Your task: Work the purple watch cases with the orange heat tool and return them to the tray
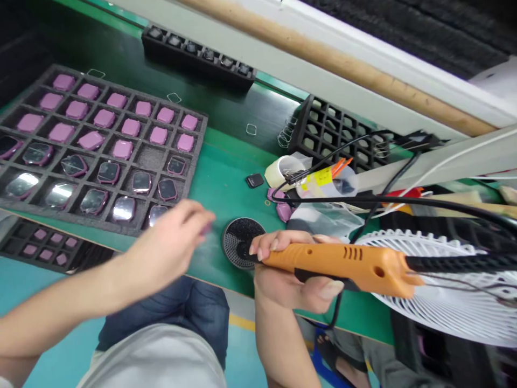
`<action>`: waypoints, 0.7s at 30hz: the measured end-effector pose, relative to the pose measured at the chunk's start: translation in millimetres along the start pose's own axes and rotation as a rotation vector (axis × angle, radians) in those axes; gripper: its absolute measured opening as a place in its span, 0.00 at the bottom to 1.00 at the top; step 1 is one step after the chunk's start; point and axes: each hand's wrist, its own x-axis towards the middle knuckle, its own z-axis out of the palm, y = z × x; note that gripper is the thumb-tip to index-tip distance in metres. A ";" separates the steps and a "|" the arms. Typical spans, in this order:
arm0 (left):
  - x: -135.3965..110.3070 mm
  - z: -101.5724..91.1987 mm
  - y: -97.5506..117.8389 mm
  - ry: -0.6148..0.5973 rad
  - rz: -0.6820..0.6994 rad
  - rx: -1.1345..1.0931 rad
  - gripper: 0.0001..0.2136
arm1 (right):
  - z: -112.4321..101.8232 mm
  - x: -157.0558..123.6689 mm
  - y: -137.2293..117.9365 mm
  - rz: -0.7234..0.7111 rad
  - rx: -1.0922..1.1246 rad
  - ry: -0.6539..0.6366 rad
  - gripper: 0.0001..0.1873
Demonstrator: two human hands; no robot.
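Orange plastic handheld tool (335,260) on a black cable (456,263) is gripped in right hand (278,288), dark front end over the round black perforated dish (233,245) on the green bench surface (220,175). Left hand (175,234), blurred, pinches a small purple piece (207,229) between dish and grey foam compartment tray (151,158) of pink square watch bodies (130,127).

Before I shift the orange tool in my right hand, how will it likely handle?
The orange tool has a moulded-looking casing, so it probably won't flex. The thick black cable at its rear may drag or twist it. Its long, rounded body could roll if laid down.
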 end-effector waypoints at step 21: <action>-56.4 83.6 24.6 0.082 0.015 -0.043 0.14 | -1.8 -2.4 -2.7 0.043 -0.006 -0.068 0.25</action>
